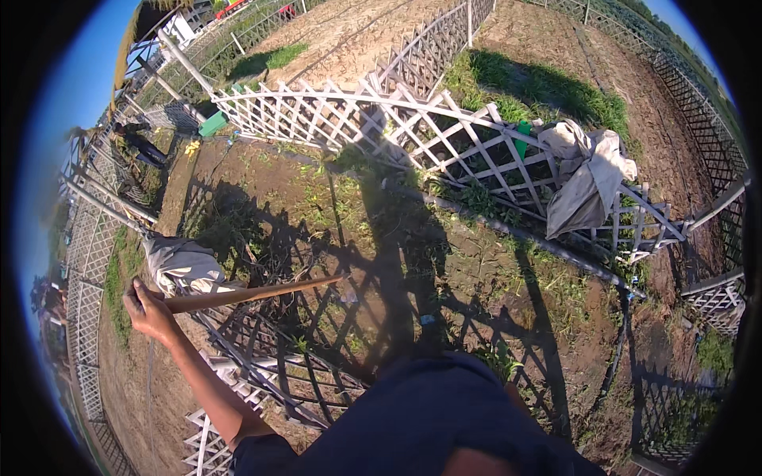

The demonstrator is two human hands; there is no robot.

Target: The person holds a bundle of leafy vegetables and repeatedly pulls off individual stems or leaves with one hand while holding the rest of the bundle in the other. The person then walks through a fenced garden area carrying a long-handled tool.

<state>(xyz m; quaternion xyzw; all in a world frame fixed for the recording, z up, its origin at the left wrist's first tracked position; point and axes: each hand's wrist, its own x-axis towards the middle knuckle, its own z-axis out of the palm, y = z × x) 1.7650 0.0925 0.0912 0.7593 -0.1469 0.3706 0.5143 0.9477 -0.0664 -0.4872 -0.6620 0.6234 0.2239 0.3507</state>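
My left hand (149,312) grips one end of a long wooden tool handle (250,294), held out to my left. The handle points across the front of me over the weedy plot, and its far end tapers to a thin tip. Whether a tool head is fixed to it cannot be seen. Just behind the hand, a grey cloth (184,262) is draped over the lattice fence post. My right hand is out of view. Below lies a soil plot (488,285) with scattered weeds, crossed by shadows of my body and the fence.
A white lattice fence (333,113) borders the plot ahead. A grey sheet (586,178) hangs over it on the right, near a green object (522,140). Another lattice panel (238,381) stands by my left side. A person (143,146) stands far left, near a green box (212,124).
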